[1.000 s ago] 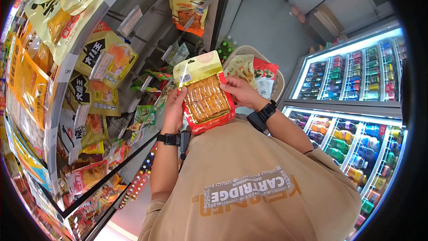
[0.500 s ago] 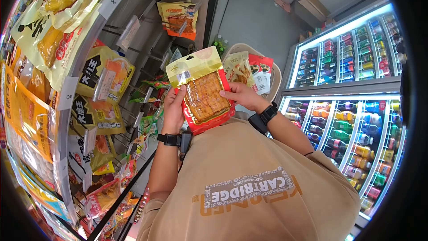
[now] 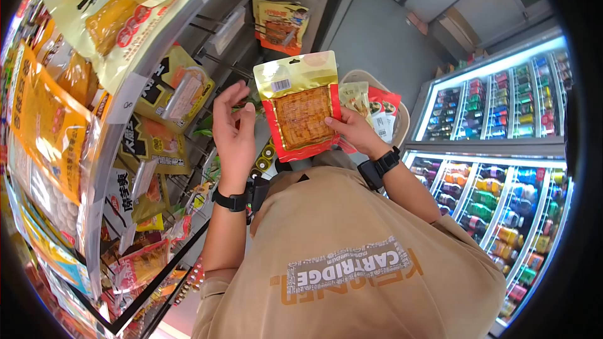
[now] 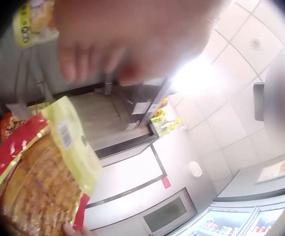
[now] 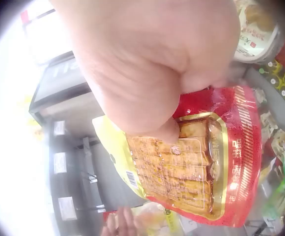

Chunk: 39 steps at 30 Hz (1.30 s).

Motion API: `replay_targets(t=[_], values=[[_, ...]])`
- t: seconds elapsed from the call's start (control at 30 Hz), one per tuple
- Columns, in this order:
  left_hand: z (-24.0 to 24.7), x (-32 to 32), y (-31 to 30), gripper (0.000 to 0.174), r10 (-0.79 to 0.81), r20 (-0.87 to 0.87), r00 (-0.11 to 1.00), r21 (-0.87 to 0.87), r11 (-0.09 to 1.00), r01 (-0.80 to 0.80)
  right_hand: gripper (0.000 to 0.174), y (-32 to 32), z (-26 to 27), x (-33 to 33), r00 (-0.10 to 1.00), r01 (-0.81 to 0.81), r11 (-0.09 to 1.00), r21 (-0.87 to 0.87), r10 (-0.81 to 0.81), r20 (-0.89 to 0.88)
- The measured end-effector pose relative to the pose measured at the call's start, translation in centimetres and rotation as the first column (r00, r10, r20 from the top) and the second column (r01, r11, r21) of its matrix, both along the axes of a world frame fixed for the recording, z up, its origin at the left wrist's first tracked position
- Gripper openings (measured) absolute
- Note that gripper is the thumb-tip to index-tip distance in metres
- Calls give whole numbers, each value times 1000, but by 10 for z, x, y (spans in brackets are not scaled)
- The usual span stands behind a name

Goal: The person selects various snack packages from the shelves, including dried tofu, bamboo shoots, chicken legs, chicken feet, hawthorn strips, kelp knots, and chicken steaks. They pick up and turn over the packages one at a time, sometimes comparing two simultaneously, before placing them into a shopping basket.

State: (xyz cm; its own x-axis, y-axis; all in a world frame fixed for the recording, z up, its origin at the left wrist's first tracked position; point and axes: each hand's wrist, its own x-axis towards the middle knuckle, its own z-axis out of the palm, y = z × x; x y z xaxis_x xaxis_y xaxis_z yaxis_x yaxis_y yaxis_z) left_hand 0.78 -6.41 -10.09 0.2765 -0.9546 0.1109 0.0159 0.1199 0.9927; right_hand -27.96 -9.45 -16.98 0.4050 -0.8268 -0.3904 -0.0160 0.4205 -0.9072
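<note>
A red and gold snack pack (image 3: pixel 303 113) with a clear window over brown pressed slices is held upright in front of the chest. My right hand (image 3: pixel 360 133) pinches its right edge, thumb over the window, as the right wrist view shows up close on the pack (image 5: pixel 177 169). To the left of the pack, my left hand (image 3: pixel 232 141) is raised and apart from it, fingers loosely bent with nothing in them. In the left wrist view the left hand (image 4: pixel 132 39) hangs above the pack (image 4: pixel 39 182).
Shelves of hanging snack packs (image 3: pixel 166 147) line the left, with price tags (image 3: pixel 125 99) sticking out. A cream basket (image 3: pixel 404 119) holding a red pack (image 3: pixel 384 102) stands beyond the right hand. Lit drink coolers (image 3: pixel 483 150) fill the right side.
My left hand has let go of the pack's left edge and moved up and left, towards the shelf. The right hand keeps hold of the pack, which stands straighter.
</note>
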Motion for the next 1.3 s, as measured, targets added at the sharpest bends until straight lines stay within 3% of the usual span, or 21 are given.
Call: replay_targets(t=[0.03, 0.1, 0.23, 0.33, 0.43, 0.47, 0.7, 1.03, 1.3], values=[[11, 0, -2, 36, 57, 143, 988, -86, 995, -44, 34, -4, 1, 3, 1000, -20, 1000, -6, 20, 3], [37, -5, -7, 38, 75, 133, 988, -115, 992, -60, 34, -11, 3, 3, 1000, -12, 1000, 17, 11, 28], [72, -17, -17, 25, 163, 183, 969, -261, 959, -111, 35, -35, -3, 3, 991, -118, 992, 34, 115, 66], [93, -35, -10, 16, 107, 18, 994, -293, 951, -97, 34, -51, 3, 6, 971, -204, 979, -27, 205, 122], [109, -44, -8, 14, 136, 109, 985, -405, 911, -80, 35, -70, 21, 11, 950, -263, 964, -47, 267, 162], [111, -47, -9, 14, 168, 130, 977, -413, 905, -101, 42, -79, 24, 10, 929, -339, 940, -36, 340, 149], [111, -62, -15, 15, 273, 167, 947, -390, 901, -191, 40, -115, 46, 41, 851, -445, 886, -129, 463, 247], [113, -70, -16, 22, 295, 201, 934, -379, 903, -203, 41, -132, 48, 64, 803, -494, 862, -116, 503, 320], [113, -71, -19, 21, 303, 211, 929, -383, 900, -207, 37, -132, 45, 64, 787, -523, 833, -181, 553, 273]])
